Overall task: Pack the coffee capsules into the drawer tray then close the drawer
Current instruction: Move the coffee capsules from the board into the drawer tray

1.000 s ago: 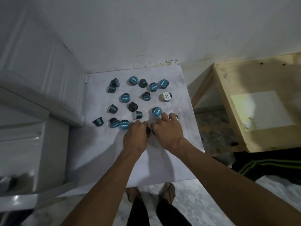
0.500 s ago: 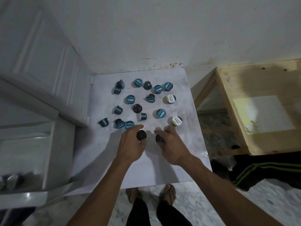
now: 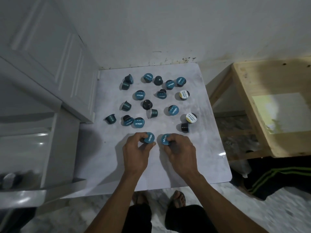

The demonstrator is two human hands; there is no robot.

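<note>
Currently at pickup step: left hand [image 3: 136, 149] clamped on one teal capsule [image 3: 149, 137], right hand [image 3: 180, 148] clamped on another teal capsule [image 3: 165, 139], both near tabletop [image 3: 193, 165] front edge. Remaining capsules [image 3: 139, 95] scattered beyond. Open drawer [image 3: 23, 174] at left, tray contents blurred. Next, likely: carrying both leftward, seating them in tray.
</note>
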